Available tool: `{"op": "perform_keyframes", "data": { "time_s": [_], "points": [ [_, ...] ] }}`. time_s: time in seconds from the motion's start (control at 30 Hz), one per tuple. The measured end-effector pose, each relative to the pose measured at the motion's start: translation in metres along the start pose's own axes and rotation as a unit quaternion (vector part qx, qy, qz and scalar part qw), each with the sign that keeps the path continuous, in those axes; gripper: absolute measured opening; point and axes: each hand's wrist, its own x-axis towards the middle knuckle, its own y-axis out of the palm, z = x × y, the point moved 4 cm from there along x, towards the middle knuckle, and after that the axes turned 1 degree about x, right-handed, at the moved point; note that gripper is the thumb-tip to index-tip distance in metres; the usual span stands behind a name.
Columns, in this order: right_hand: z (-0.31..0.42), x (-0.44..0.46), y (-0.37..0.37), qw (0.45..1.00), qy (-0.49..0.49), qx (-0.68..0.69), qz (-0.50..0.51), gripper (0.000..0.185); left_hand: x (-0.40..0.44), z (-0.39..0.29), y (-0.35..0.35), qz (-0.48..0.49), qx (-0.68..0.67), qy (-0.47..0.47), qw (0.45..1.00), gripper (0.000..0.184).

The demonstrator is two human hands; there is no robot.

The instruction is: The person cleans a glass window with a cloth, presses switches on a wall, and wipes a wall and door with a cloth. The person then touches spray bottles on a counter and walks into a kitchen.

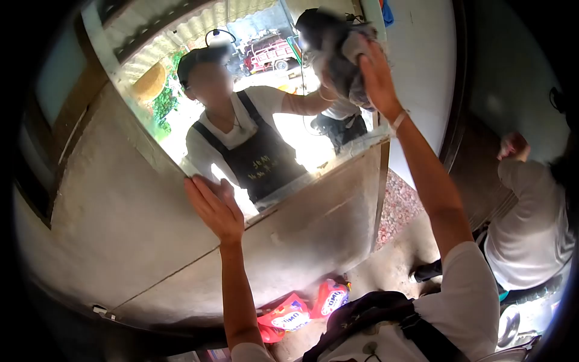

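Observation:
A mirror (pixel 292 130) stands tilted in front of me, and a capped person in a dark apron shows in its glass. My right hand (pixel 380 78) presses a crumpled grey cloth (pixel 350 63) against the mirror's upper right, fingers stretched along it. Part of the cloth is hidden behind that hand. At the mirror's lower left edge rests my left hand (pixel 215 208), its fingers extended and holding nothing. Below the glass runs a pale, smudged panel (pixel 301 223).
Red OMO detergent packs (pixel 292 314) lie on the floor under the panel. Another person (pixel 528 235) in a light top is at the right, one hand raised. Metal bowls (pixel 509 326) are at the lower right. A white wall (pixel 422 66) stands beyond the mirror.

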Motion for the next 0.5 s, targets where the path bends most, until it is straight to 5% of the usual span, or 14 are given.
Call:
{"op": "perform_keyframes", "data": {
  "time_s": [0.03, 0.1, 0.2, 0.27, 0.33, 0.43, 0.5],
  "points": [
    [0.008, 0.010, 0.015, 0.976, -0.039, -0.214, -0.014, 0.053, -0.002, 0.002, 0.004, -0.003, 0.001, 0.002, 1.000, 0.059],
    [0.028, 0.007, 0.032, 0.961, -0.109, -0.229, -0.109, 0.049, -0.004, 0.005, 0.014, -0.020, 0.045, 0.007, 0.999, 0.059],
    [0.063, -0.016, 0.086, 0.960, -0.160, -0.225, -0.039, 0.041, -0.006, 0.006, 0.020, -0.043, 0.057, 0.004, 0.997, 0.060],
    [0.114, -0.053, 0.115, 0.950, -0.305, -0.060, 0.042, 0.027, -0.005, 0.007, 0.023, -0.053, 0.076, 0.001, 0.996, 0.060],
    [0.136, -0.098, 0.140, 0.885, -0.430, -0.100, 0.145, 0.028, -0.005, 0.008, 0.024, -0.048, 0.073, 0.005, 0.996, 0.061],
    [0.125, -0.134, 0.140, 0.859, -0.496, -0.078, 0.101, 0.029, -0.005, 0.006, 0.023, -0.062, 0.075, 0.010, 0.995, 0.060],
    [0.102, -0.112, 0.125, 0.822, -0.463, -0.139, 0.302, 0.031, -0.007, 0.008, 0.022, -0.050, 0.112, 0.014, 0.992, 0.061]
  ]
}}
